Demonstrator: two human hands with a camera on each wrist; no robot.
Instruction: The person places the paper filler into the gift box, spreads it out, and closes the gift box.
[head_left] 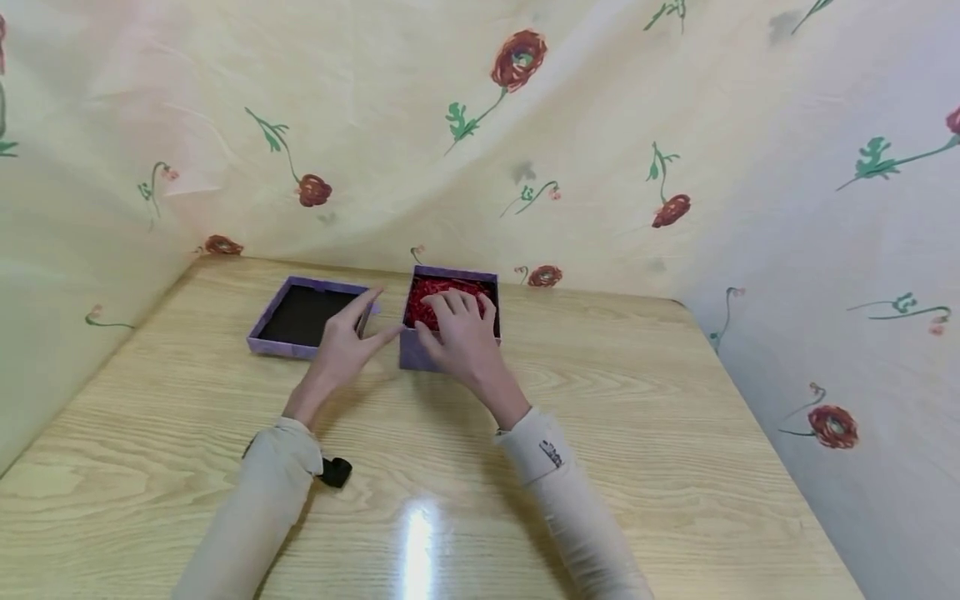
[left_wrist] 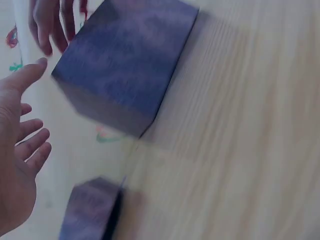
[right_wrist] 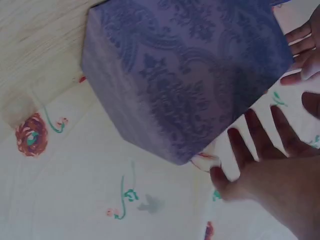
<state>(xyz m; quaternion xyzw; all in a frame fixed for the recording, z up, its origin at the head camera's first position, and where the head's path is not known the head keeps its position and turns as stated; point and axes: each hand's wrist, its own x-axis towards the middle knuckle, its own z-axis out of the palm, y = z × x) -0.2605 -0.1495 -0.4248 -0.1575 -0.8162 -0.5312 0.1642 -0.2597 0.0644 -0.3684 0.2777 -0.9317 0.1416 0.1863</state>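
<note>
The box (head_left: 450, 321), purple and open-topped, stands on the wooden table (head_left: 637, 433) near its far edge, filled with red shredded paper (head_left: 431, 300). The right hand (head_left: 465, 337) lies over the box's near rim, palm down, its fingers straight and slightly spread, their tips resting on the shred. The right wrist view shows the same box (right_wrist: 185, 75) from its patterned side, with the right hand (right_wrist: 280, 175) beside it, fingers apart.

The left hand (head_left: 345, 342) sits just left of the box, between it and the lid (head_left: 303, 317). Its fingers are straight and close together, pointing toward the lid's right rim; the thumb reaches toward the box's left wall. Whether thumb or fingertips actually touch either piece cannot be told. In the left wrist view the left hand (left_wrist: 20, 165) is open with loosely spread fingers, just beside the box (left_wrist: 125, 65), holding nothing; that view is blurred.

The lid lies upside down on the table, dark inside, just left of the box and apart from it. A floral cloth (head_left: 675, 125) hangs behind and to both sides of the table. A small black strap (head_left: 335, 472) shows at the left sleeve (head_left: 270, 492).
</note>
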